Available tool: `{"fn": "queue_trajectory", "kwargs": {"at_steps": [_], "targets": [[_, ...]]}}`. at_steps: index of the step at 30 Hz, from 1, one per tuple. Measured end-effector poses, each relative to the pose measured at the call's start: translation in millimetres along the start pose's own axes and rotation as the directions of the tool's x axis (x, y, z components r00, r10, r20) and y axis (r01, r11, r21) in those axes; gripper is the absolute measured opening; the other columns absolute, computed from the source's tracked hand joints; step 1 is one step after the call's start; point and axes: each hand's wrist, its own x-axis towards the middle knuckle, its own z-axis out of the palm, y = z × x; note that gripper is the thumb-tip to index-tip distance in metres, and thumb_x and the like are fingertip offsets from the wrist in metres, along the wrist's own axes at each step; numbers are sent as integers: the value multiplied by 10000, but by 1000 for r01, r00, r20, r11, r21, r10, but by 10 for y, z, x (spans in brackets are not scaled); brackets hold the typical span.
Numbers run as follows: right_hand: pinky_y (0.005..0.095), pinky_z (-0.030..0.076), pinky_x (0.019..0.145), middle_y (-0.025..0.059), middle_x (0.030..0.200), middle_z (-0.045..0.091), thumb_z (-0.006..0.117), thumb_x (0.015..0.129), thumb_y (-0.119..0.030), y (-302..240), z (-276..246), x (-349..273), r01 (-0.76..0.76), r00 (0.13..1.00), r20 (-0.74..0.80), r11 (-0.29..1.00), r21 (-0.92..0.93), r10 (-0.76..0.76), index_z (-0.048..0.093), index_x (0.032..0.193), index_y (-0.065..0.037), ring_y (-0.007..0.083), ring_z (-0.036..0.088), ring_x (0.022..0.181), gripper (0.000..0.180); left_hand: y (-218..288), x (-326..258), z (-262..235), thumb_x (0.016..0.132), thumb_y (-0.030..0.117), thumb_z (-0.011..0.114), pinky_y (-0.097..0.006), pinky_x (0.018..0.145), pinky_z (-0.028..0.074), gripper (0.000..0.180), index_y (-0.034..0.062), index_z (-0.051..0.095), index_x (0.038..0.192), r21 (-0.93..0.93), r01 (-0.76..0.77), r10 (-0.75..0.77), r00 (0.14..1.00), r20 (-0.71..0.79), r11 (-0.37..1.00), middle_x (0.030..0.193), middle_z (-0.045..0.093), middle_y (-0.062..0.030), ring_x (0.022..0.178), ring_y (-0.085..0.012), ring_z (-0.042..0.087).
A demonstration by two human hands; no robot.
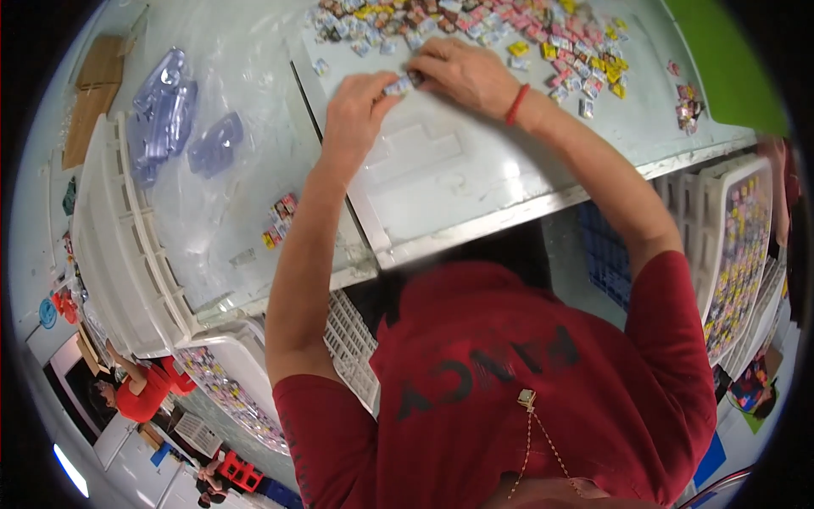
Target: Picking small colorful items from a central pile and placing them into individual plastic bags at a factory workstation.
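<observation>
My left hand (358, 109) is closed in a pinch on a small light-coloured printed packet (397, 86). Close against it, my right hand (468, 75) pinches a small dark packet (415, 78), its fingers bent and partly hiding it. The two packets meet or nearly meet between my fingertips, just above the white tabletop (500, 174). Below the hands lies a clear plastic tray (415, 151) with a stepped outline. Beyond them spreads a loose pile of small packets (483, 24) in pink, yellow, white and brown.
Clear moulded plastic shells (165, 110) lie at left on plastic sheeting. A few packets (280, 219) sit near the left forearm, others (688, 109) at far right. White crates (127, 246) line the left side; a filled crate (736, 254) stands right. Another person (144, 392) is at lower left.
</observation>
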Motion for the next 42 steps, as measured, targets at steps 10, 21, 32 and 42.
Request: {"fn": "queue_trajectory", "kwargs": {"at_steps": [10,21,32,42], "targets": [[317,512,698,42,960,581,691,762,-156,-711,-516,-240,-24,1000,0,999,-42,24,626,1013,-112,218,597,854,263,663,-319,-415,751,62,713,-347,780,494,253,13,638,987,98,-82,76,996,55,992,969,652,-88,899,-273,589],[326,505,726,60,962,579,713,703,-106,-863,-224,-527,-61,998,29,997,54,59,636,1022,-82,237,582,847,329,623,-725,-185,707,17,724,-324,791,519,273,-9,654,970,114,-66,61,997,46,991,1031,662,-81,933,-256,600],[388,453,881,138,1107,591,706,713,-70,-1086,26,-779,-172,956,-231,984,49,178,614,1084,32,306,537,1015,395,612,-909,-2,717,-5,722,-359,833,501,226,-4,669,937,99,-59,67,995,-74,993,1028,681,-96,953,-294,615],[555,245,1082,241,1464,315,640,805,-404,-1501,-89,-908,-343,929,121,937,-64,349,336,1380,100,386,270,1378,823,781,-988,-125,779,213,711,-572,1063,259,602,-18,492,1290,309,-17,-68,963,260,951,1393,459,-147,1321,-319,393]]}}
